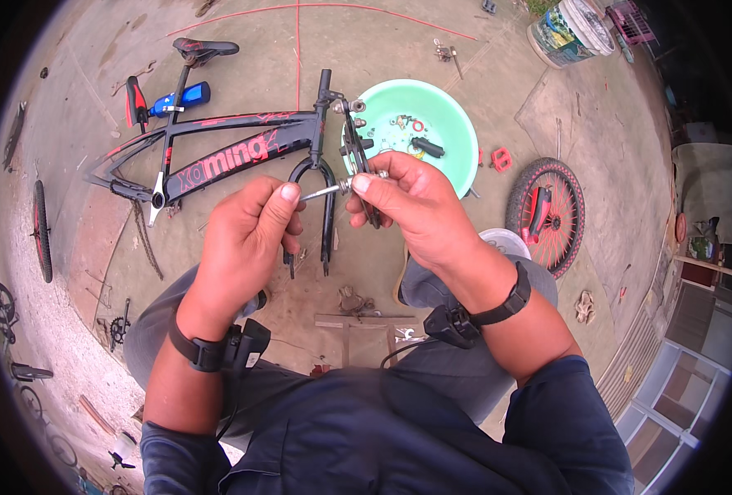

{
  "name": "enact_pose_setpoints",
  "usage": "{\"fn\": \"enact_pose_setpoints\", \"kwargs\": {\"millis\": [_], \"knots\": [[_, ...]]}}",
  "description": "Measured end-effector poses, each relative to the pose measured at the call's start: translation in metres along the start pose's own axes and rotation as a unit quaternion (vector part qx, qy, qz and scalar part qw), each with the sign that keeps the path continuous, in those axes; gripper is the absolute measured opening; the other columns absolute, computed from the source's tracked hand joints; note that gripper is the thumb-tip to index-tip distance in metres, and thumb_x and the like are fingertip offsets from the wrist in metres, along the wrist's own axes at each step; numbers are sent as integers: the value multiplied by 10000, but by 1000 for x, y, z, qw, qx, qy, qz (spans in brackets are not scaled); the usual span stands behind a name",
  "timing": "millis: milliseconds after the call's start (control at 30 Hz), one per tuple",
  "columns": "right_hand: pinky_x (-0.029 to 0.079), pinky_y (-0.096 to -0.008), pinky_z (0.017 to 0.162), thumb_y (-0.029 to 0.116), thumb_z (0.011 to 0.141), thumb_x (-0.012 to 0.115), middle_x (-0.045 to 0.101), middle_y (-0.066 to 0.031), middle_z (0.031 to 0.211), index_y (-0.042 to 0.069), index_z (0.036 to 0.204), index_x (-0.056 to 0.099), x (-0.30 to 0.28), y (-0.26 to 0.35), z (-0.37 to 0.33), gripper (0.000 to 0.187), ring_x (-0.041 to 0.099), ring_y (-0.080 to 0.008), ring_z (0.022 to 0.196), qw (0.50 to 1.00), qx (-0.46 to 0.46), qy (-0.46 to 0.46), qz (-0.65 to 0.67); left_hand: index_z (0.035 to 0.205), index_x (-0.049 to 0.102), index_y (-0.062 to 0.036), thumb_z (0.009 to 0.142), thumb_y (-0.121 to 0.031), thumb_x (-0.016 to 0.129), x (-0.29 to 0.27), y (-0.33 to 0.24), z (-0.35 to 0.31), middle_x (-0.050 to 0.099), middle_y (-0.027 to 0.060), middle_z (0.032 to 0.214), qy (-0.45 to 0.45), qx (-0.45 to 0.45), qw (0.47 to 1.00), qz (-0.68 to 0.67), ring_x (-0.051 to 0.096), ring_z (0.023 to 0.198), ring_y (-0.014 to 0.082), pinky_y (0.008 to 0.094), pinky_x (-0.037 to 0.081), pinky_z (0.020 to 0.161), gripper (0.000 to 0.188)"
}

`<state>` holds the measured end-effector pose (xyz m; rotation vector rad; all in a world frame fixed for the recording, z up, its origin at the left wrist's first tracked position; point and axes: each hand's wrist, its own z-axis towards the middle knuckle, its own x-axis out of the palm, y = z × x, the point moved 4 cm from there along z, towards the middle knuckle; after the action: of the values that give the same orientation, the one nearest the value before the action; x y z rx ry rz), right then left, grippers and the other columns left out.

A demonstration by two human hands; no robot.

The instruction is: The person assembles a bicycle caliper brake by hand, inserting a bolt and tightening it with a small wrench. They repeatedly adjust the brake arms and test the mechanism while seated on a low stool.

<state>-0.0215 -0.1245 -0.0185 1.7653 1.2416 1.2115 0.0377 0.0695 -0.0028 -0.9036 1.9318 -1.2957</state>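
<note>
Above the ground in front of me, my right hand [407, 194] grips a black bicycle brake caliper [354, 148], its curved arms running up and down past the fingers. A silvery bolt [323, 192] sticks out of the caliper toward the left. My left hand [259, 210] pinches the free end of that bolt between thumb and forefinger. Its tip is hidden under the thumb. Just beyond both hands lies a black bicycle frame [209, 165] with red markings, its fork [326, 223] pointing toward me between my wrists.
A mint-green basin [465, 136] with small parts stands beyond my right hand. To the right lie a red-spoked wheel [547, 216] and a red pedal [500, 159]. A blue bottle [186, 96] rests by the frame's seat tube, and a chain [145, 239] lies at the left. A bucket [571, 35] stands far right.
</note>
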Motion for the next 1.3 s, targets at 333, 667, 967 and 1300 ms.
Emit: {"fn": "enact_pose_setpoints", "kwargs": {"millis": [333, 667, 967, 1300], "knots": [[410, -239, 651, 261, 989, 660, 707, -22, 881, 66, 1061, 639, -1, 0, 0, 209, 671, -104, 772, 1000, -8, -1, 1, 1084, 588, 4, 981, -85, 655, 1, 4, -3, 617, 2, 840, -6, 50, 997, -50, 582, 705, 58, 226, 471, 613, 152], [406, -240, 647, 258, 992, 654, 709, -35, 896, 58, 1101, 635, -3, 1, 0, 228, 680, -117, 785, 1000, -6, -11, 2, 985, 630, -2, 1051, -227, 552, -5, 7, -1, 632, 35, 791, 24, -48, 996, -68, 617, 643, 97, 238, 463, 573, 248], [493, -280, 687, 249, 995, 656, 703, -62, 917, 55, 1130, 612, -8, -6, 3, 241, 690, -164, 782, 999, 24, -12, 36, 1213, 561, -36, 955, -46, 576, 8, 25, 0, 641, 68, 1052, 46, -42, 972, -227, 650, 832, 138, 228, 476, 642, 258], [404, -215, 628, 279, 1018, 619, 701, -9, 865, 70, 1076, 629, 10, -18, -6, 217, 627, -71, 747, 991, 79, 9, 109, 1277, 554, -41, 942, -35, 703, 34, 23, -3, 691, 89, 1022, 57, 40, 957, -281, 672, 926, 137, 241, 502, 698, 366]]}}
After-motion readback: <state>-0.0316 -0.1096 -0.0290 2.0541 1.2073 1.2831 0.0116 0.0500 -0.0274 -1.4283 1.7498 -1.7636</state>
